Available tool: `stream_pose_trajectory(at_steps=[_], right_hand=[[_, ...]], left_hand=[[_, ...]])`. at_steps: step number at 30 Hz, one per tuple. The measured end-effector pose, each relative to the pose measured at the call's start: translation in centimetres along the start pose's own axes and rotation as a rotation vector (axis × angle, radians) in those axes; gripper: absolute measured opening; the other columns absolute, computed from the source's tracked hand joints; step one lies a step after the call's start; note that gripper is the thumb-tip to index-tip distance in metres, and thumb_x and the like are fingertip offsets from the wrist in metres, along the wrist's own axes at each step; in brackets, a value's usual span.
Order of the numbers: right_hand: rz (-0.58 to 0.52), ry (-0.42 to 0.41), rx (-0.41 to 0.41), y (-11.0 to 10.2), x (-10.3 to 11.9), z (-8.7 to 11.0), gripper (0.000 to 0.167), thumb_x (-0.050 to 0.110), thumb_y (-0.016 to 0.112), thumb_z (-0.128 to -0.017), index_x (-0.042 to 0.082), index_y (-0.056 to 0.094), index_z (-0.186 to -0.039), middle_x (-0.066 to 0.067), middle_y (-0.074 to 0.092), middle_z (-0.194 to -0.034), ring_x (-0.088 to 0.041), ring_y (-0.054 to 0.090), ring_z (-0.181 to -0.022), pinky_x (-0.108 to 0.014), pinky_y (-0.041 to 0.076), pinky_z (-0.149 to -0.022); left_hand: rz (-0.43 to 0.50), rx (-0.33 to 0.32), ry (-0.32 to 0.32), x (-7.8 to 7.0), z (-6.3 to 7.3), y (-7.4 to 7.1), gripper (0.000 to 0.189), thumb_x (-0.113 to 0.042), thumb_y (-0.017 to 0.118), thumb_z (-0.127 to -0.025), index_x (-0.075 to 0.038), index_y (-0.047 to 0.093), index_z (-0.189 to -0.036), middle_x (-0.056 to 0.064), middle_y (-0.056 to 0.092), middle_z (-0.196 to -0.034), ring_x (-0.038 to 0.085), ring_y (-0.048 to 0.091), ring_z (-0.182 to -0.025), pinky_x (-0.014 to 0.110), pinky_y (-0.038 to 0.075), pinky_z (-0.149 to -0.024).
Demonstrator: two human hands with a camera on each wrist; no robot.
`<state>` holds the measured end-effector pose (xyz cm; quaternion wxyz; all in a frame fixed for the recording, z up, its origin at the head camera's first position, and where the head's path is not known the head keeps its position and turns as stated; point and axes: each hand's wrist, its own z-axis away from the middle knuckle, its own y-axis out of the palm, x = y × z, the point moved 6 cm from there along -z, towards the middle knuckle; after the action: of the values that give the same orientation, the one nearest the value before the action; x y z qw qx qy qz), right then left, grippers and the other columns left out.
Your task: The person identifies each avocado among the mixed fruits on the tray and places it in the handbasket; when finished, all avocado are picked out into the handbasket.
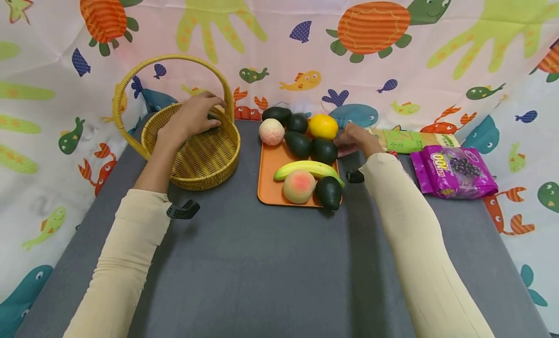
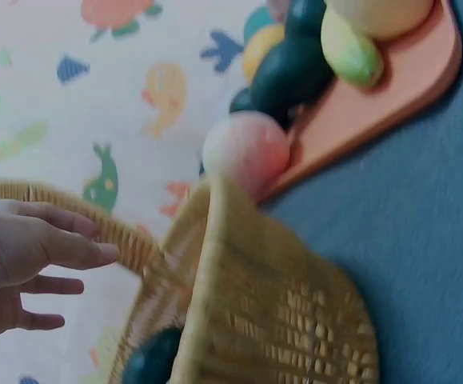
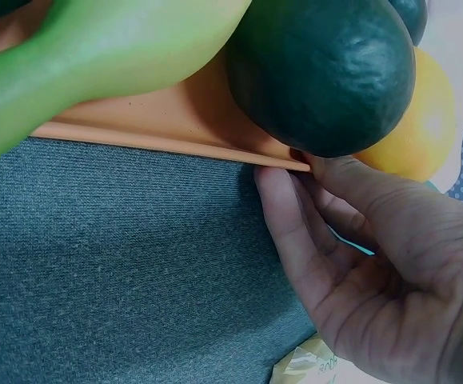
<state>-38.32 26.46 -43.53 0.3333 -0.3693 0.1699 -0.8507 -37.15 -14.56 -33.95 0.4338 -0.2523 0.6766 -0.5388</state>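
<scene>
My left hand (image 1: pixel 196 115) is over the yellow wicker basket (image 1: pixel 201 183), by the base of its tall handle. In the left wrist view its fingers are spread and hold nothing; a dark green fruit (image 2: pixel 153 356) shows inside the basket, partly hidden by the rim. My right hand (image 1: pixel 353 138) pinches the right edge of an orange tray (image 1: pixel 267 190), thumb above and fingers below, as the right wrist view shows. That tray bears a banana (image 1: pixel 307 169), a peach (image 1: pixel 299 186), a paler peach (image 1: pixel 271 132), a lemon (image 1: pixel 323 127) and several dark green avocados (image 1: pixel 329 192).
Right of the tray lie a purple grape-print packet (image 1: pixel 458 173) and a green-and-tan packet (image 1: pixel 412 141), the latter partly behind my right arm. A cloth printed with sea animals (image 1: pixel 279 51) hangs behind the dark grey tabletop (image 1: pixel 262 270).
</scene>
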Motion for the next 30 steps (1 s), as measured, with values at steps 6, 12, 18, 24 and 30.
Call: stream_pose_trajectory(at_steps=[6,12,18,24,30], right_hand=[[0.022,0.009,-0.028,-0.2,-0.1,-0.7,0.050,0.016,0.070,-0.100,-0.014,0.054,-0.137,-0.009,0.071,-0.074,-0.018,0.077,-0.063,-0.032,0.064,-0.077],[0.027,0.031,-0.020,-0.1,-0.1,-0.4,0.055,0.018,0.069,-0.101,-0.014,0.052,-0.142,-0.008,0.071,-0.072,-0.017,0.077,-0.062,-0.029,0.063,-0.075],[0.033,0.023,-0.028,-0.1,0.1,0.2,0.028,0.017,0.070,-0.100,-0.008,0.065,-0.112,-0.010,0.072,-0.074,-0.019,0.078,-0.066,-0.033,0.063,-0.082],[-0.011,0.013,-0.024,0.0,0.1,0.2,0.018,0.014,0.070,-0.099,-0.004,0.066,-0.097,-0.011,0.072,-0.074,-0.020,0.078,-0.066,-0.035,0.063,-0.082],[-0.018,-0.003,-0.018,0.0,0.1,0.1,0.016,0.012,0.069,-0.100,-0.003,0.067,-0.094,-0.012,0.073,-0.076,-0.020,0.078,-0.066,-0.035,0.063,-0.083]], left_hand=[[0.006,-0.023,-0.008,-3.2,0.7,-0.1,0.044,-0.016,0.071,-0.100,-0.003,0.060,-0.141,0.025,0.056,-0.145,0.043,0.055,-0.130,0.058,0.045,-0.113],[-0.028,-0.092,-0.011,-5.4,1.0,0.6,0.044,-0.023,0.069,-0.101,-0.005,0.062,-0.141,0.026,0.053,-0.140,0.044,0.052,-0.128,0.063,0.039,-0.114],[-0.047,-0.149,-0.003,-7.8,0.8,1.9,0.045,-0.030,0.073,-0.099,-0.009,0.063,-0.137,0.026,0.043,-0.150,0.047,0.039,-0.141,0.065,0.030,-0.120],[-0.018,-0.132,0.223,-12.2,0.1,3.6,0.046,-0.038,0.073,-0.098,-0.015,0.065,-0.138,0.021,0.044,-0.157,0.041,0.035,-0.150,0.063,0.025,-0.123],[-0.016,-0.069,0.413,-16.3,-0.1,5.4,0.057,-0.050,0.074,-0.094,-0.019,0.063,-0.141,0.017,0.041,-0.163,0.039,0.029,-0.156,0.064,0.023,-0.126]])
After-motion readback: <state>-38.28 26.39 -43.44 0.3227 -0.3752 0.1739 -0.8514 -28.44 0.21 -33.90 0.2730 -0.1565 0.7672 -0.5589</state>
